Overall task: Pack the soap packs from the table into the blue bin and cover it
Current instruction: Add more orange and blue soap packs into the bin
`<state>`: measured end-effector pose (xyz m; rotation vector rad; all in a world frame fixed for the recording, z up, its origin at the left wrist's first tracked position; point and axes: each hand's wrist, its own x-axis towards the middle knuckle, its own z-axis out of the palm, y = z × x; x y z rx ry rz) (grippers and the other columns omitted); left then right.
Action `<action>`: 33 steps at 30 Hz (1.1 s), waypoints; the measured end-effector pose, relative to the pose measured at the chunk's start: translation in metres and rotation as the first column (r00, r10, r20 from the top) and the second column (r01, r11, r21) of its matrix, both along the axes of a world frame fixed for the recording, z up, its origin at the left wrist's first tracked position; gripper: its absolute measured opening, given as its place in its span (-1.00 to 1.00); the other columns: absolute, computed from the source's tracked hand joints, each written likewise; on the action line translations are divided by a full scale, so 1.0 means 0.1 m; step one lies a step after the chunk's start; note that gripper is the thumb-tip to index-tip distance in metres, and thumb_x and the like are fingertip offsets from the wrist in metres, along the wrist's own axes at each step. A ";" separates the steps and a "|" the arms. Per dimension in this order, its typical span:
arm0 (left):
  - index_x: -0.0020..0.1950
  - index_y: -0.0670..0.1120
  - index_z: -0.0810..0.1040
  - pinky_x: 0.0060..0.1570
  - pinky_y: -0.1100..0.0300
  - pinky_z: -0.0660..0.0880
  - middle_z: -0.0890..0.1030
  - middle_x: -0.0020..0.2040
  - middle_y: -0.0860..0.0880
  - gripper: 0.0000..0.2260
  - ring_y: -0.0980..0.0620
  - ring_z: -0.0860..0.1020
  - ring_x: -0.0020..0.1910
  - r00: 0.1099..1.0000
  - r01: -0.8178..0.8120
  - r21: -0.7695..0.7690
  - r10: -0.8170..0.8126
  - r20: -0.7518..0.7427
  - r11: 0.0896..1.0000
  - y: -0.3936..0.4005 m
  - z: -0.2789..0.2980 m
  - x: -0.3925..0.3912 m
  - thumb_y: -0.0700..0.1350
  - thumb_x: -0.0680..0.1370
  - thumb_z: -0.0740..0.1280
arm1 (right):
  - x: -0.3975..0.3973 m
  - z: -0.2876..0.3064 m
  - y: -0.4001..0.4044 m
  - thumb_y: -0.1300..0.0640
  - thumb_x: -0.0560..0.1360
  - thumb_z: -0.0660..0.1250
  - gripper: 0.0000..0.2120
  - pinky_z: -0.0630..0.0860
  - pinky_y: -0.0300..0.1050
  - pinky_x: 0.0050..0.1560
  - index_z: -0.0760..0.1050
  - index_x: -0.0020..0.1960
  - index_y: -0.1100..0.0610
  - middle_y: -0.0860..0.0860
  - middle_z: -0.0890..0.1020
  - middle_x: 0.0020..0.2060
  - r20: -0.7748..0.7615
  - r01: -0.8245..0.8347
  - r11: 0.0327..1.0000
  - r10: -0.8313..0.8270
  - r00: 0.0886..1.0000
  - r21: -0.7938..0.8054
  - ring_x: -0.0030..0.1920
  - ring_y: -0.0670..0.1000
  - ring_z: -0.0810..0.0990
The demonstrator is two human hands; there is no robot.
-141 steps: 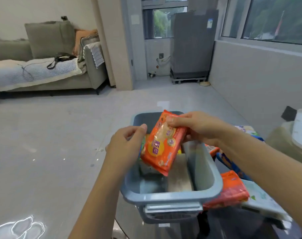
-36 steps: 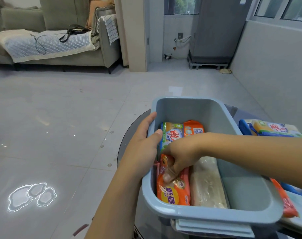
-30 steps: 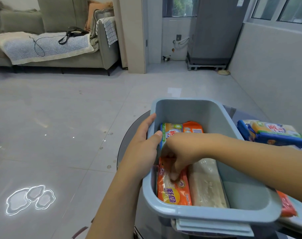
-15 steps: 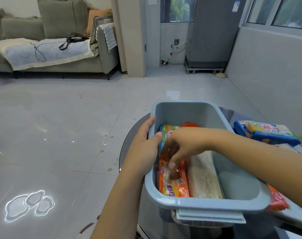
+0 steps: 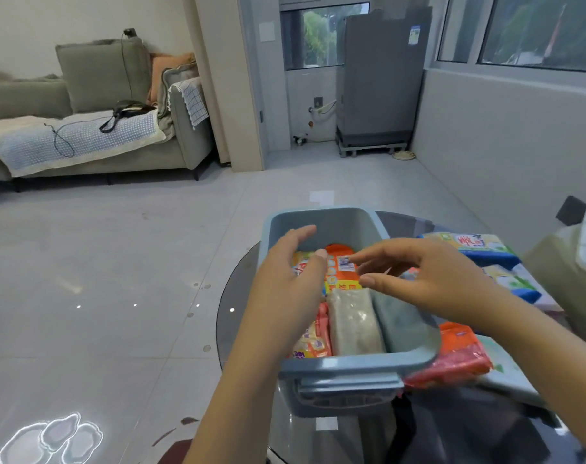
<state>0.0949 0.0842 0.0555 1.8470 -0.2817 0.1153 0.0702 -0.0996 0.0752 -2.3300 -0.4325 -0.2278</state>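
Left hand: our left hand [image 5: 286,279] is above the left side of the bin, the fingers straight and a little spread, and it holds nothing. We cannot tell if the palm touches the rim under it.

Right hand: our right hand [image 5: 429,279] is over the middle of the bin, the fingers loose and apart, the thumb pointing to the left, and it also holds nothing.

Bin: the blue-grey rectangular plastic bin [image 5: 358,365] stands on the round dark glass table [image 5: 469,426], at its left part. It has no cover on it, and a handle is at its near wall.

Packs in the bin: an orange soap pack with a white barcode label [image 5: 343,267] lies at the far end. A yellow and white soap pack [image 5: 300,262] is just beside it at the left, partly hidden by our left hand. Nearer to us, an orange and pink soap pack [image 5: 313,339] lies along the left wall, and a pale beige soap pack [image 5: 352,321] lies beside it in the middle.

Packs on the table: a red-orange soap pack [image 5: 455,358] lies against the right near corner of the bin. Further away, at the right, we see a blue and yellow soap pack [image 5: 469,246].

Room: a grey-green sofa with a white blanket [image 5: 84,128] stands well apart, at the far left wall.
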 end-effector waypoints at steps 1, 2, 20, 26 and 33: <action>0.24 0.24 0.45 0.23 0.23 0.39 0.47 0.28 0.21 -0.71 0.27 0.43 0.24 1.000 0.022 0.001 -0.022 0.015 1.000 -0.10 0.01 -0.05 -0.05 0.55 0.24 | -0.07 -0.01 -0.06 0.02 0.37 0.41 -0.78 0.49 -0.45 -0.13 0.56 0.00 -0.18 -0.23 0.67 -0.21 0.028 0.027 0.999 -0.027 0.999 0.023 -0.15 -0.30 0.60; 0.23 0.23 0.45 0.21 0.27 0.35 0.47 0.25 0.24 -0.71 0.33 0.41 0.21 0.999 0.041 0.003 -0.041 0.036 0.999 -0.20 0.02 -0.10 -0.06 0.55 0.25 | -0.14 -0.03 -0.12 0.06 0.38 0.41 -0.78 0.47 -0.47 -0.16 0.55 -0.02 -0.19 -0.24 0.66 -0.23 0.053 0.053 0.998 -0.055 0.997 0.046 -0.16 -0.30 0.60; 0.36 0.08 0.36 0.31 0.26 0.37 0.39 0.33 0.22 -0.65 0.29 0.32 0.33 0.966 0.253 0.100 -0.257 0.036 0.962 -1.91 -0.36 -0.47 -0.15 0.59 0.19 | -0.51 -0.65 -1.58 0.09 0.41 0.40 -0.84 0.44 -0.48 -0.20 0.62 -0.10 -0.17 -0.32 0.66 -0.21 -0.067 0.418 0.890 -0.413 0.908 0.185 -0.21 -0.28 0.60; 0.37 0.00 0.37 0.24 0.22 0.42 0.43 0.34 0.03 -0.66 0.13 0.43 0.26 0.978 0.204 0.175 -0.193 -0.077 0.963 -2.15 -0.67 -0.29 -0.14 0.58 0.21 | -0.34 -0.97 -1.84 0.01 0.40 0.39 -0.84 0.53 -0.20 -0.08 0.58 -0.05 -0.19 -0.24 0.66 -0.22 -0.123 0.569 0.819 -0.558 0.820 0.078 -0.18 -0.29 0.58; 0.41 0.01 0.32 0.33 0.02 0.35 0.28 0.35 -0.04 -0.57 -0.01 0.25 0.37 0.997 0.024 0.392 0.006 -0.074 0.920 -2.21 -0.88 -0.09 -0.05 0.54 0.26 | -0.17 -1.14 -1.96 -0.04 0.41 0.37 -0.64 0.50 -0.06 -0.03 0.52 0.18 -0.01 -0.09 0.53 -0.04 -0.042 0.644 0.764 -0.645 0.763 -0.038 -0.04 -0.03 0.54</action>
